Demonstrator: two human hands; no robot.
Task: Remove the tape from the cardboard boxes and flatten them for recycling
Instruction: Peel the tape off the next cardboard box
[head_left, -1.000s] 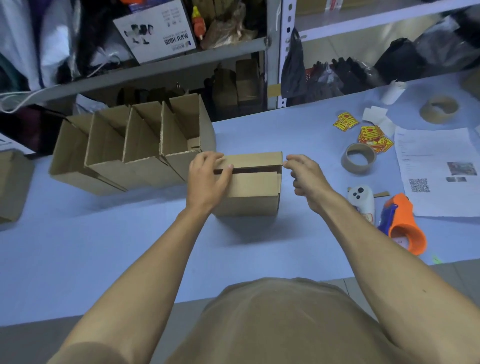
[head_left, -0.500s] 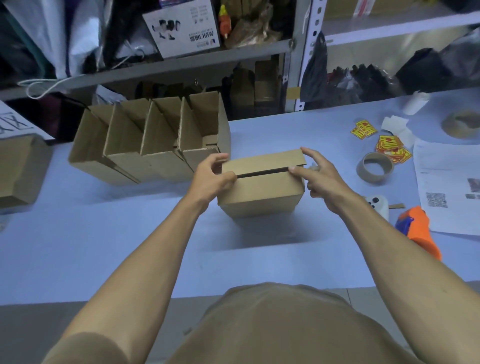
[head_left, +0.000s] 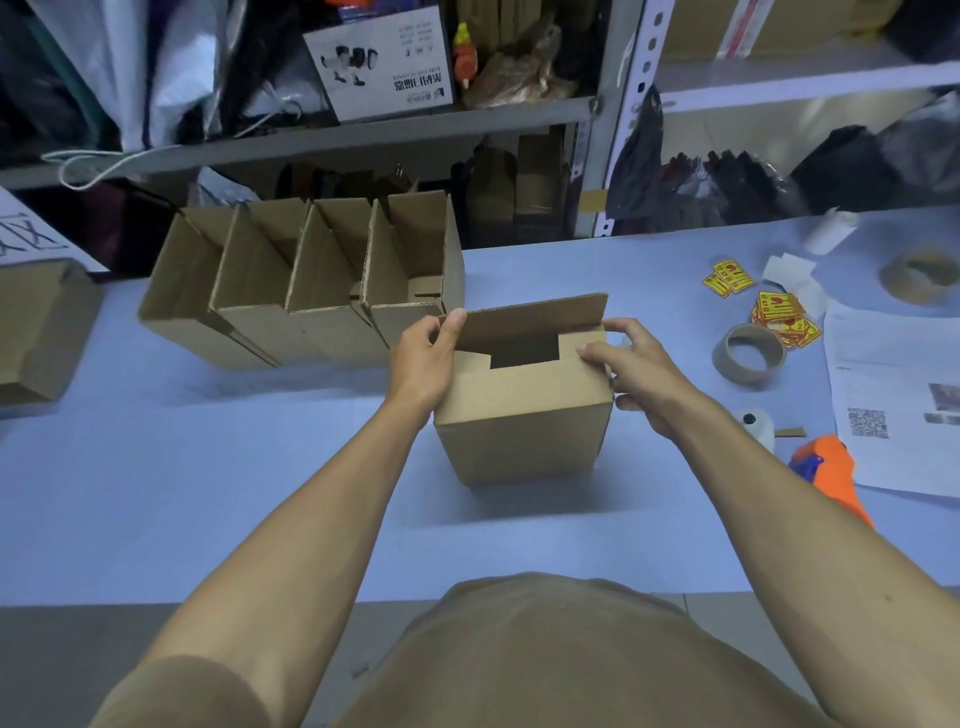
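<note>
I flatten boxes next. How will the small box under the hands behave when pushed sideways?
The small box probably slides or tips easily: its opening looks dark and empty. The left hand lifts its far flap, so unsealed walls likely fold.

My left hand (head_left: 423, 364) covers the left end of the box (head_left: 519, 421), and my right hand (head_left: 631, 371) hides its right top corner; inside, the opening shows only dark. My right forearm covers most of the white gadget (head_left: 753, 423) and the near end of the orange tape dispenser (head_left: 831, 475). The printed sheet (head_left: 893, 400) runs off the right edge, its text too small to read, and the brown box (head_left: 36, 332) is cut by the left edge.
</note>
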